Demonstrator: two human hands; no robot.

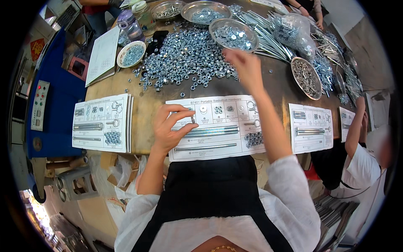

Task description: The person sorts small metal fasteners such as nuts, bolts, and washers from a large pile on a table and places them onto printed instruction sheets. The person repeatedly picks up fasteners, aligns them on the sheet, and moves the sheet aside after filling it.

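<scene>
Table (277, 86): nuts (184, 54) heaped mid-table, rods (262, 44) toward the far right corner
Near edge: printed sheet (218, 139), left hand (168, 126) above it
Left grip: thumb and fingertips pinching a small metal piece (193, 119)
Right hand (248, 71): beside the washer bowl (252, 43) near the far edge; grip contents cannot be told

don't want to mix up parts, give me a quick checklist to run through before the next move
1. Left hand over the middle printed sheet: ok.
2. Part pinched in left hand: cannot tell, too small.
3. Right hand close to the bowl of flat metal pieces: ok.
4. Part in right hand: cannot tell, fingers blurred.
5. Middle sheet fully uncovered: not ok, left hand and right forearm cover parts.
6. Nuts contained: not ok, piled loose.
</scene>
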